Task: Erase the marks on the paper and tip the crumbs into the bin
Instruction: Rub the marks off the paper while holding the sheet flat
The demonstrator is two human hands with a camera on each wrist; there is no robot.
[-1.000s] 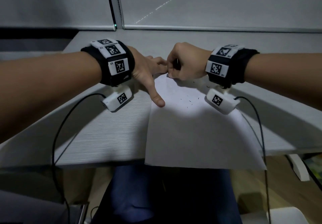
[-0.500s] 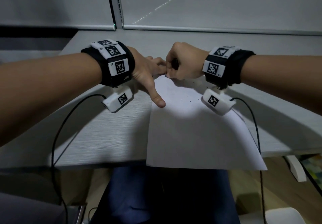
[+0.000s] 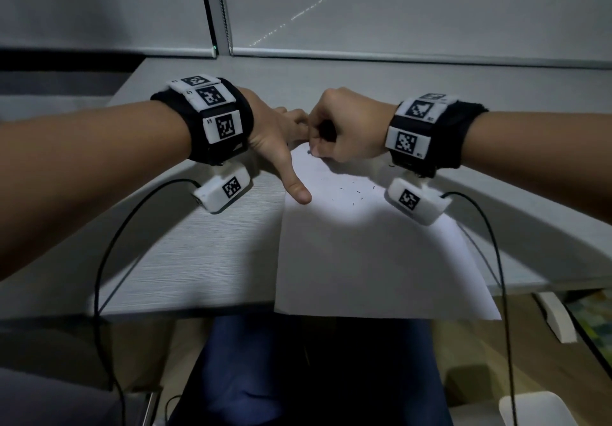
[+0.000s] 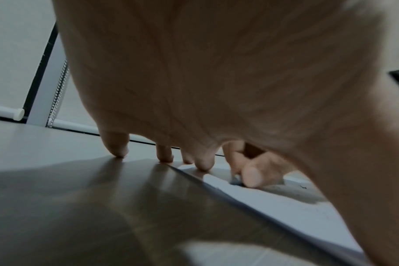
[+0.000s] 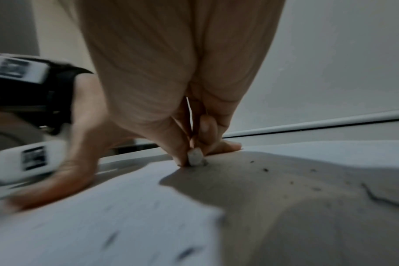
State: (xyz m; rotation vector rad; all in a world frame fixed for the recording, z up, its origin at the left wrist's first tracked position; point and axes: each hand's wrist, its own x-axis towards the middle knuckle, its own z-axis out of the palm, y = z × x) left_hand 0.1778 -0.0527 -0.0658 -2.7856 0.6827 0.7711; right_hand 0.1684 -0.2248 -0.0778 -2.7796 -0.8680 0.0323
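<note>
A white sheet of paper (image 3: 364, 260) lies on the grey desk (image 3: 198, 260) and overhangs its front edge. My right hand (image 3: 344, 127) pinches a small grey eraser (image 5: 194, 158) and presses its tip on the paper's far left corner. My left hand (image 3: 281, 141) lies spread with straight fingers (image 4: 120, 147) on the desk and paper edge, thumb (image 3: 298, 190) pressing the sheet. Dark eraser crumbs (image 3: 357, 194) are scattered on the paper near the right wrist. A dark mark (image 3: 309, 151) shows beside the eraser.
Black cables (image 3: 109, 260) hang from both wrist cameras over the desk's front edge. A window blind with a bead chain (image 3: 225, 11) stands behind the desk. A white object's rim (image 3: 536, 409) shows on the floor at lower right.
My right hand has shifted slightly back and forth over the paper's far corner with the eraser. The left hand has stayed put on the sheet.
</note>
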